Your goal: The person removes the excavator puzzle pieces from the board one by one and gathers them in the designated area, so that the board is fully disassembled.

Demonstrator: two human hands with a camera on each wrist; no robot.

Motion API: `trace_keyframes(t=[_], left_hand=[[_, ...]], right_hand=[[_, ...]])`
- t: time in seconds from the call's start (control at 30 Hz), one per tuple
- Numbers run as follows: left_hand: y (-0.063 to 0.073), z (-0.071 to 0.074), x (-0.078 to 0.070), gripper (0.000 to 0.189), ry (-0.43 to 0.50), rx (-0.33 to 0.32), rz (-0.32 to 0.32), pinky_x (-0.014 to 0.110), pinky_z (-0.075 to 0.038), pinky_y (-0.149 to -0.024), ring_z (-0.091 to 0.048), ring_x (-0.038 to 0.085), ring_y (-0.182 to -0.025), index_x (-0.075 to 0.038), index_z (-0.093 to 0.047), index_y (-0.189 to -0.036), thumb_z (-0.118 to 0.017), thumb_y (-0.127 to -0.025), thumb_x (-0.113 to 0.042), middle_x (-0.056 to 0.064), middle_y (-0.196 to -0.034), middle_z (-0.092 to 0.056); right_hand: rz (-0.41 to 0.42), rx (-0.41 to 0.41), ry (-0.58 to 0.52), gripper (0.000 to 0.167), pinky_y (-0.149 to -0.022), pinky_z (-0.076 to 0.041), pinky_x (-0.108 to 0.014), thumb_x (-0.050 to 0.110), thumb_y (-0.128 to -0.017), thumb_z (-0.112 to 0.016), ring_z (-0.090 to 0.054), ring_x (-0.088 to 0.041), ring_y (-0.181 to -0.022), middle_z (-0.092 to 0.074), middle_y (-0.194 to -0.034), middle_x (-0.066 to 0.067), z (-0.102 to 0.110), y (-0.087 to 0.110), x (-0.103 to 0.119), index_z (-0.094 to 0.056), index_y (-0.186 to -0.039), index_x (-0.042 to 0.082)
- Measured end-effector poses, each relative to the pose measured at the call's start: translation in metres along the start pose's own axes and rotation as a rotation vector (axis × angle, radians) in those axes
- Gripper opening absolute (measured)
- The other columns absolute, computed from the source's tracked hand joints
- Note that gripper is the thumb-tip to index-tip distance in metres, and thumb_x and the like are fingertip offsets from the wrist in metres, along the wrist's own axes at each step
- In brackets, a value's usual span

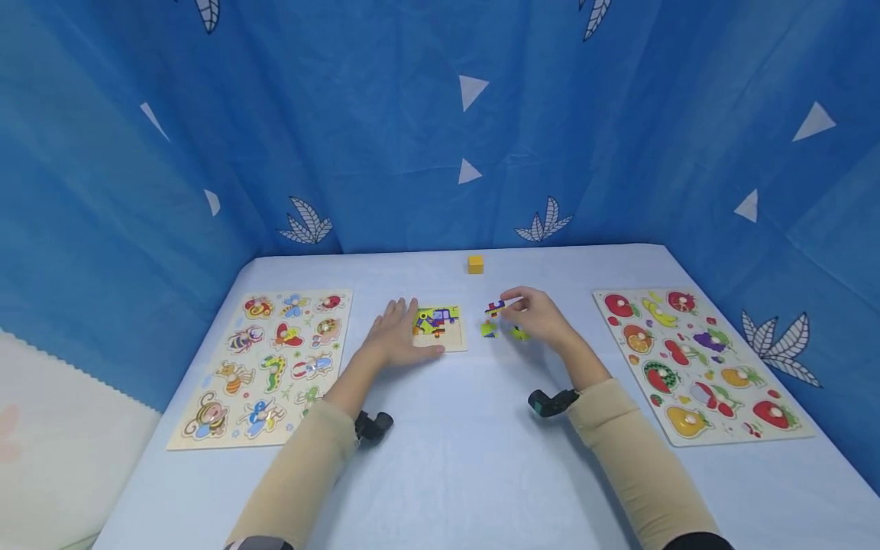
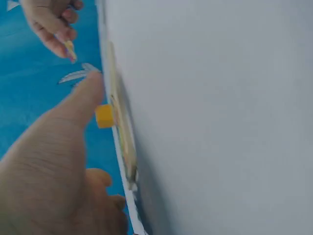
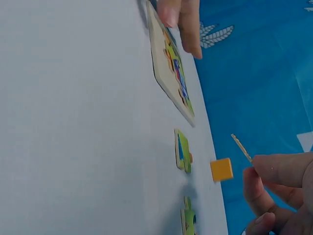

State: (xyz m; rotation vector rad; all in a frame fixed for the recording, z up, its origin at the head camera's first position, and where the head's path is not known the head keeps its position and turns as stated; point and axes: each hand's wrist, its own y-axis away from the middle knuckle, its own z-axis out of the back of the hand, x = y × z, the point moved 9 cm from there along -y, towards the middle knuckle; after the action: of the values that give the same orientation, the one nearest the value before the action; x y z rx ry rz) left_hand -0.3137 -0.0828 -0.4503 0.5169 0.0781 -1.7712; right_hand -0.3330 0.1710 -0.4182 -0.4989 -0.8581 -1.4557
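In the head view my left hand (image 1: 399,336) rests at the left side of a small wooden jigsaw board (image 1: 451,344), fingers straight and thumb along its lower edge. The board holds a partly filled colourful vehicle picture, with bare wood at the lower right. My right hand (image 1: 539,315) pinches a jigsaw piece (image 1: 494,308) between thumb and fingertips, raised above the table, right of the board. The right wrist view shows this piece (image 3: 241,147) edge-on. Below it lie two green loose pieces, a left piece (image 1: 489,329) and a right piece (image 1: 519,333), the latter partly behind my fingers.
A yellow cube (image 1: 476,265) sits near the table's back edge. On the left lies a large insect peg puzzle (image 1: 347,305), partly covered by my left arm. A fruit peg puzzle (image 1: 687,367) lies on the right. Blue curtain (image 1: 412,153) hangs behind the table.
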Motion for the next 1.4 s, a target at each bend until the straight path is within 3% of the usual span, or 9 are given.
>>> trace_keyframes(t=[0.13, 0.37, 0.6, 1.13, 1.4], left_hand=[[0.004, -0.009, 0.002, 0.123, 0.029, -0.05, 0.006, 0.054, -0.004, -0.126, 0.004, 0.032, -0.156, -0.008, -0.003, -0.16, -0.057, -0.077, -0.079, 0.015, -0.168, -0.002], [0.009, -0.014, 0.007, 0.116, 0.053, -0.177, 0.024, 0.049, -0.003, -0.127, 0.0, 0.028, -0.157, -0.006, -0.008, -0.16, -0.052, -0.081, -0.079, 0.012, -0.168, -0.007], [0.01, -0.013, 0.006, 0.109, 0.025, -0.246, 0.031, 0.048, -0.007, -0.127, -0.006, 0.027, -0.157, -0.008, -0.013, -0.16, -0.049, -0.084, -0.077, 0.01, -0.168, -0.011], [0.012, -0.014, 0.004, 0.103, -0.006, -0.283, 0.026, 0.049, -0.009, -0.127, -0.01, 0.028, -0.156, -0.011, -0.018, -0.16, -0.048, -0.086, -0.075, 0.009, -0.168, -0.014], [0.013, -0.015, 0.004, 0.096, -0.02, -0.27, 0.028, 0.048, -0.007, -0.127, -0.008, 0.027, -0.156, -0.016, -0.022, -0.159, -0.045, -0.087, -0.076, 0.009, -0.168, -0.013]], right_hand=[[-0.004, -0.021, -0.011, 0.039, -0.082, -0.05, -0.032, 0.031, -0.097, -0.063, -0.059, -0.027, -0.104, -0.064, -0.119, -0.011, 0.016, -0.001, -0.011, -0.056, -0.134, 0.019], [-0.014, -0.078, 0.014, 0.042, -0.077, -0.051, -0.032, 0.029, -0.098, -0.062, -0.056, -0.031, -0.105, -0.062, -0.123, -0.015, 0.041, -0.004, -0.029, -0.054, -0.138, 0.017], [-0.086, -0.121, 0.042, 0.042, -0.094, -0.053, -0.043, 0.031, -0.098, -0.061, -0.053, -0.031, -0.115, -0.059, -0.127, -0.015, 0.063, -0.011, -0.053, -0.053, -0.138, 0.02], [-0.115, -0.125, 0.162, 0.039, -0.088, -0.053, -0.042, 0.023, -0.1, -0.058, -0.053, -0.033, -0.107, -0.057, -0.124, -0.019, 0.081, -0.023, -0.076, -0.052, -0.137, 0.013], [-0.153, -0.139, 0.273, 0.036, -0.093, -0.052, -0.049, 0.019, -0.099, -0.058, -0.054, -0.034, -0.105, -0.058, -0.119, -0.02, 0.082, -0.021, -0.076, -0.053, -0.133, 0.01]])
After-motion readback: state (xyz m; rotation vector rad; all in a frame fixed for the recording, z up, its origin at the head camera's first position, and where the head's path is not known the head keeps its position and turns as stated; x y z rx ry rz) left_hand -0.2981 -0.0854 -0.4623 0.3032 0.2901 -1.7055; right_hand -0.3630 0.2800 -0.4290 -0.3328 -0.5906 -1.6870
